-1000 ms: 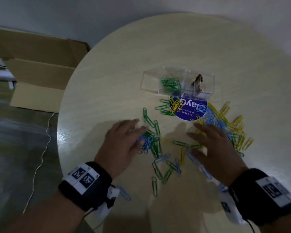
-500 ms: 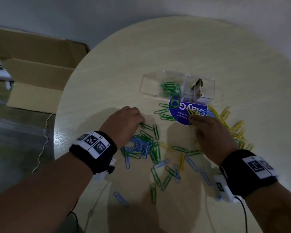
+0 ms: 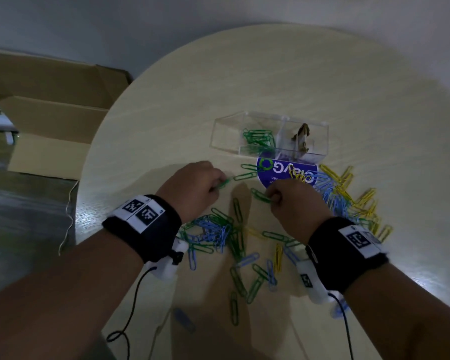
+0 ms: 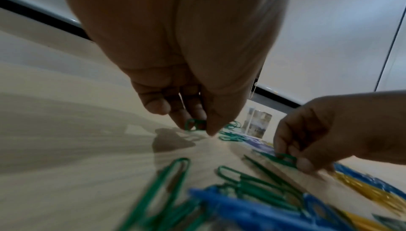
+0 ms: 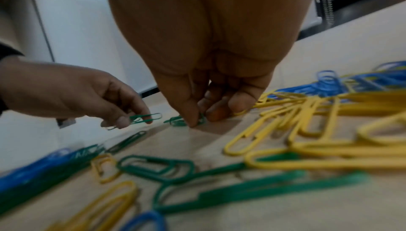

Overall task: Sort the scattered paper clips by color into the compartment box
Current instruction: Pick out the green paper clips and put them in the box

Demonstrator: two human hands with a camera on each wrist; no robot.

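Green, blue and yellow paper clips point(image 3: 218, 232) lie scattered on the round table point(image 3: 322, 87). A yellow and blue heap point(image 3: 348, 196) sits at the right. The clear compartment box point(image 3: 226, 133) stands beyond them, with green clips point(image 3: 257, 139) in its middle compartment. My left hand point(image 3: 216, 187) pinches a green clip point(image 3: 222, 183), which also shows in the left wrist view point(image 4: 195, 125). My right hand point(image 3: 272, 200) pinches another green clip point(image 3: 261, 196) against the table, seen close in the right wrist view point(image 5: 182, 121).
A small brown object point(image 3: 300, 137) sits in the box's right compartment. A round blue label point(image 3: 278, 175) lies just in front of the box. An open cardboard box point(image 3: 50, 113) stands on the floor beyond the table's left edge. Cables trail from both wristbands.
Both hands moved forward from the middle pile toward the box. They went from spread fingers over the clips to each pinching a green clip.
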